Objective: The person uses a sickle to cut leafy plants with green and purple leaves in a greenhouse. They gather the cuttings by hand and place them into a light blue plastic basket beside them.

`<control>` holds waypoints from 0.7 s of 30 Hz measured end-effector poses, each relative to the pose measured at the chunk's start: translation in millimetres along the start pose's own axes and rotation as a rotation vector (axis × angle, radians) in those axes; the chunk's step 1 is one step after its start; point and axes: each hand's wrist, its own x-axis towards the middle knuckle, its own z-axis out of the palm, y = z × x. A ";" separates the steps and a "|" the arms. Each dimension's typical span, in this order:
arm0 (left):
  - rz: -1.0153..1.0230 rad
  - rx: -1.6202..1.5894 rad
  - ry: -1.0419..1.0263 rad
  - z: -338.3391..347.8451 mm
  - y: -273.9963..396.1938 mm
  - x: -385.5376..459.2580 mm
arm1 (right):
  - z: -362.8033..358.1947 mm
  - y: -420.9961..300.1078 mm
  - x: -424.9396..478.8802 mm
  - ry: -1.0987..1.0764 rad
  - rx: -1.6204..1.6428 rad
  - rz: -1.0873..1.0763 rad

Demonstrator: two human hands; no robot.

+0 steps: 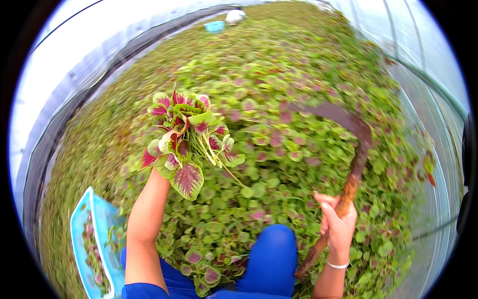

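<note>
My left hand [167, 144] is closed around a bunch of red-and-green amaranth [188, 177], raised in front of me. Its leaves hide most of the fingers, and pale cut stems point to the right. In my right hand [341, 220] is the wooden handle of a sickle [349, 190]. The dark curved blade [336, 114] arcs away from me and leftward over the plants, its tip blurred. Below both hands grows a dense bed of amaranth [276, 183].
A light blue plastic basket [91, 213] with leaves in it stands at my left. Farther off sit another blue basket [214, 26] and a white bundle [235, 17]. Plastic greenhouse walls [422, 112] rise on both sides. My blue-clad knee [274, 246] is among the plants.
</note>
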 end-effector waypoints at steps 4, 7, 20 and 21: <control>0.123 0.002 0.141 -60.7 57.8 -80.2 | 163.8 -6.8 12.1 -0.486 0.175 0.173; 0.188 -0.004 0.243 -95.7 77.9 -140.8 | 268.7 34.1 -11.9 -0.677 0.357 0.227; 0.343 0.031 0.623 -177.4 88.2 -370.4 | 317.7 122.0 -90.7 -1.020 0.142 0.406; 0.326 0.027 0.624 -177.9 86.4 -372.2 | 326.9 122.3 -94.4 -1.055 0.149 0.369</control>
